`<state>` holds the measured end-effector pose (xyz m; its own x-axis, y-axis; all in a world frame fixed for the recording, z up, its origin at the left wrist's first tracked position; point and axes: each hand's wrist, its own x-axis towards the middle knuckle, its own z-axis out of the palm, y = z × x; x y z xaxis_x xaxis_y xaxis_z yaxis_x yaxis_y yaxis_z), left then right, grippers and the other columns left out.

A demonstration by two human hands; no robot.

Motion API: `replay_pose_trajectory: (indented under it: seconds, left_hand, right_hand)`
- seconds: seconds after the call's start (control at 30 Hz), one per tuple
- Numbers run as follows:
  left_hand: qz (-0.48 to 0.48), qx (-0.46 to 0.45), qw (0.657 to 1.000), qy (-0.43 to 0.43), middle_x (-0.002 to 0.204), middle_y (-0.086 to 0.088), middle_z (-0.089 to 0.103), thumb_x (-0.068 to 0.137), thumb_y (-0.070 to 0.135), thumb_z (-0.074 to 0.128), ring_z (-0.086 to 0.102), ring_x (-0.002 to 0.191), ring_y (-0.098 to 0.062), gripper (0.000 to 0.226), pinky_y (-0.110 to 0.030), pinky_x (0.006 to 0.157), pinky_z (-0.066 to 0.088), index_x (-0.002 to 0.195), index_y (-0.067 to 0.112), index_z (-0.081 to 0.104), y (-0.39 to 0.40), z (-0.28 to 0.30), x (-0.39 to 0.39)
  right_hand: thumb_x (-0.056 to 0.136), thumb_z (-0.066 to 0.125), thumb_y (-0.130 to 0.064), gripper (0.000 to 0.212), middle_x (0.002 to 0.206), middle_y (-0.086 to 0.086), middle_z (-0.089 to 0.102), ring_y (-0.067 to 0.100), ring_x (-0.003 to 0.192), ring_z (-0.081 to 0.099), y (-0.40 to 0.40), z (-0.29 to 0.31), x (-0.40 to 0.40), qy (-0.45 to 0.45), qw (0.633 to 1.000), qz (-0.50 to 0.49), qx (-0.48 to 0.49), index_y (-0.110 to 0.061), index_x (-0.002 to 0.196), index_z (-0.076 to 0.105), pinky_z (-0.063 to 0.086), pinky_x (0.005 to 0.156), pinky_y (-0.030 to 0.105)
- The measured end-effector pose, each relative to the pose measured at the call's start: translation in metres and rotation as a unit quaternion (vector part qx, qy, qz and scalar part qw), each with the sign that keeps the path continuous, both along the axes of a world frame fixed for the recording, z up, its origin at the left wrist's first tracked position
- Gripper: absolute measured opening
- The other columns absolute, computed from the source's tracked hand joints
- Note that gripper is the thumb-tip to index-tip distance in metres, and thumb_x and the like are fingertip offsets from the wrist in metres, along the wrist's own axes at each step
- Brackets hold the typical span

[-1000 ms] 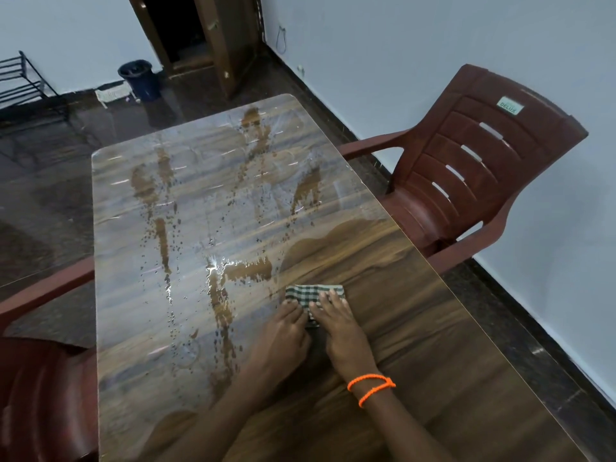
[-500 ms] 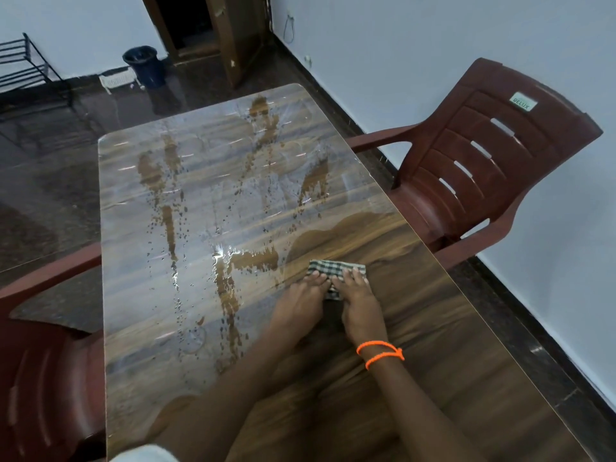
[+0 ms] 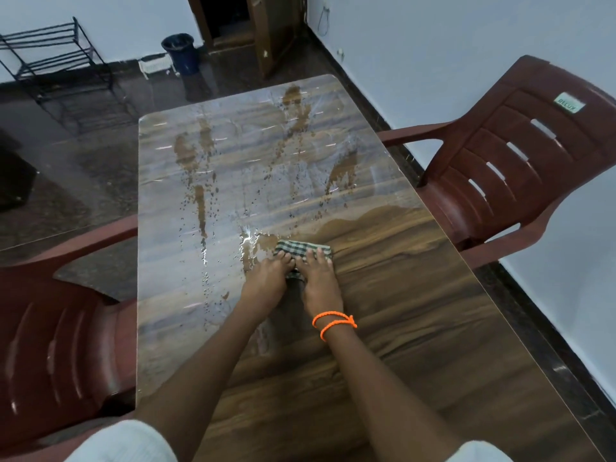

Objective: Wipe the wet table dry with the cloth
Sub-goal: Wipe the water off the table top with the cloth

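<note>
One rectangular table (image 3: pixel 416 328) with rounded far corners, wood-grain laminate, glossy finish. The far and left portions carry streaks, beads and one pooled patch of water; the near right portion shows a matte brown grain with no droplets visible. One cloth (image 3: pixel 301 249), folded small, woven in a green-and-white check, lies flat on the tabletop at the boundary between wet and dry areas, near the table's middle. Two hands are on it side by side, index fingers almost touching: the left hand (image 3: pixel 268 278) and the right hand (image 3: pixel 318 281) both lie palm-down with fingers straight and extended, pressing the cloth's near part against the surface (the far strip of cloth shows beyond the fingertips). The right wrist bears two loops of orange braided cord (image 3: pixel 334 322).

Two moulded maroon plastic chairs: one (image 3: pixel 520 161) with a slotted back at the table's right, one (image 3: pixel 56 345) at its left. One dark round bin (image 3: pixel 180 51) and one black wire rack (image 3: pixel 53 51) stand on the polished dark floor by the far wall.
</note>
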<state>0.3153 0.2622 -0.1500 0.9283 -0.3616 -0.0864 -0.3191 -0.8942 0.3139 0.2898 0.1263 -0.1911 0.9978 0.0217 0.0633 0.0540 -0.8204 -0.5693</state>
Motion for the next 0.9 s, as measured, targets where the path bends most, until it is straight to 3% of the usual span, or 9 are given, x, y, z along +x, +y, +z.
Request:
replay_pose_trajectory:
  seconds: [0.1,0.17,0.3,0.37,0.5,0.7,0.9]
  left_hand:
    - [0.013,-0.041,0.999,0.004,0.125,-0.017,0.063,0.071,-0.010,0.049,0.058,0.120,-0.033,0.053,-0.050,0.097,0.050,0.120,0.004,0.066,0.011,-0.007,-0.034]
    - [0.021,-0.057,0.998,-0.005,0.124,-0.018,0.064,0.067,-0.007,0.045,0.058,0.120,-0.034,0.056,-0.054,0.096,0.049,0.118,0.001,0.067,0.012,-0.006,-0.060]
    - [0.010,-0.037,0.999,0.000,0.127,-0.012,0.064,0.072,0.001,0.044,0.056,0.124,-0.026,0.055,-0.044,0.099,0.050,0.121,0.007,0.067,0.001,0.003,-0.112]
    - [0.002,-0.027,1.000,0.015,0.135,-0.009,0.058,0.080,0.004,0.042,0.049,0.131,-0.022,0.053,-0.040,0.102,0.048,0.129,0.011,0.061,-0.011,0.006,-0.129]
    - [-0.046,-0.016,0.998,0.032,0.156,-0.001,0.032,0.097,0.008,0.035,0.021,0.146,-0.014,0.051,-0.030,0.114,0.025,0.148,0.016,0.037,-0.034,0.013,-0.138]
    - [-0.083,0.001,0.996,0.045,0.153,0.000,0.038,0.094,0.011,0.041,0.035,0.140,-0.017,0.050,-0.040,0.106,0.042,0.143,0.019,0.044,-0.037,0.010,-0.099]
    - [-0.031,-0.016,0.999,0.010,0.151,0.000,0.041,0.092,0.006,0.044,0.032,0.142,-0.014,0.052,-0.035,0.110,0.037,0.143,0.017,0.047,-0.021,0.009,-0.079]
  right_hand:
    - [0.081,0.048,0.000,0.052,0.146,0.014,0.043,0.032,0.142,0.025,0.003,0.001,-0.030,-0.003,0.999,0.028,0.039,-0.013,0.130,0.058,0.009,0.117,0.039]
    - [0.081,0.048,-0.004,0.052,0.146,0.013,0.042,0.030,0.142,0.024,-0.001,0.003,-0.051,-0.006,0.998,0.045,0.049,-0.014,0.131,0.057,0.012,0.118,0.042]
    - [0.073,0.034,-0.003,0.065,0.148,0.007,0.040,0.024,0.143,0.022,-0.016,0.002,-0.098,-0.015,0.995,0.063,0.072,-0.016,0.133,0.056,0.010,0.118,0.038]
    - [0.073,0.040,0.003,0.067,0.148,0.004,0.040,0.021,0.144,0.022,-0.030,-0.002,-0.117,-0.021,0.995,0.067,0.070,-0.019,0.134,0.055,0.012,0.118,0.039]
    - [0.076,0.047,0.008,0.068,0.149,0.002,0.041,0.018,0.144,0.022,-0.061,-0.005,-0.133,-0.029,0.996,0.063,0.063,-0.023,0.136,0.052,0.016,0.117,0.041]
    - [0.074,0.044,0.008,0.068,0.147,0.006,0.042,0.018,0.143,0.024,-0.068,-0.001,-0.114,-0.017,0.998,0.006,0.057,-0.021,0.134,0.054,0.020,0.117,0.041]
    - [0.071,0.051,0.013,0.065,0.142,0.014,0.048,0.029,0.140,0.031,-0.026,-0.002,-0.082,-0.016,0.998,-0.031,0.057,-0.016,0.129,0.059,0.023,0.114,0.047]
